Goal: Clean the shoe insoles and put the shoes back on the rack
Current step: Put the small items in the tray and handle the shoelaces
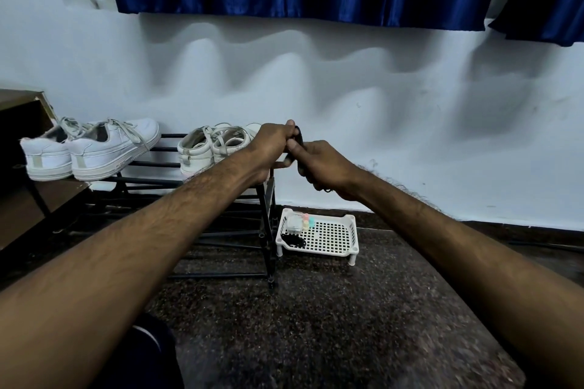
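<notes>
Head view, hands: the left hand (271, 144) and the right hand (319, 164) are shown meeting at centre frame, above the right end of the rack (269, 246).
Head view, fingers: both sets are curled and clamped on a dark object (299, 137), the left hand at its upper end and the right hand lower down.
Head view, key relation: the dark object is held between the two hands. Its long axis is near upright and leans toward the lower right.
Head view, nearest shoes: the off-white shoes (215, 145) stand on the top tier just left of the left hand, which is judged the nearer hand.
Head view, other shoes: the white sneakers (94, 148) are set at the left of the frame, heels toward the camera.
Head view, floor: a white perforated tray (328, 235) holding small items is seen right of the rack.
Head view, hidden: most of the dark object is covered by the fingers, so it cannot be identified. The toes of the off-white shoes are masked by the left hand, and no insole can be made out.
</notes>
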A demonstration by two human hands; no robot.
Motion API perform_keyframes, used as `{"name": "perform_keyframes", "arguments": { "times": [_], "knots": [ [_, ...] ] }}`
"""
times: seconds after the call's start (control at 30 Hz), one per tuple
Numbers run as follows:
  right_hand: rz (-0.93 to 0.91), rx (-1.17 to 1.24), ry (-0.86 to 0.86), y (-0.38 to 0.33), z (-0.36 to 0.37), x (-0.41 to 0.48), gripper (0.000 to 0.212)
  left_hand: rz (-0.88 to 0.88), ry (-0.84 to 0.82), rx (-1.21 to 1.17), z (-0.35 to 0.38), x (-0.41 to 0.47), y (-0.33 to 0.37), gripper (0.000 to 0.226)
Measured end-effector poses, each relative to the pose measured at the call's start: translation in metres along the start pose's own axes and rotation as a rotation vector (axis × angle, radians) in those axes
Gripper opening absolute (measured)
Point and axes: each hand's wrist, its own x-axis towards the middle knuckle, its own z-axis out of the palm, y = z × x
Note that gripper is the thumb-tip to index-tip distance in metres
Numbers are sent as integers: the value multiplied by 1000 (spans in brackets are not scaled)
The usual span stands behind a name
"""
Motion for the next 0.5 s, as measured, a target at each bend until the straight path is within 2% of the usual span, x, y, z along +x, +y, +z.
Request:
{"name": "perform_keyframes", "arguments": {
  "times": [0.13,0.23,0.3,0.37,0.4,0.5],
  "knots": [
    [57,-24,-108,9,-14,-1,39,36,102,74,-13,6,-4,32],
    [90,12,-107,12,-22,-1,36,-16,52,145,-21,9,-9,31],
    [105,-3,-118,12,-26,-1,36,-57,-12,385,-22,10,-19,34],
    [117,-37,-138,12,-29,-2,37,-9,6,781,-26,14,-31,33],
    [122,-55,-149,12,-30,-3,37,50,4,851,-27,15,-35,32],
    [136,-81,-187,11,-36,-4,37,263,-249,583,-25,10,-34,33]
  ]
}}
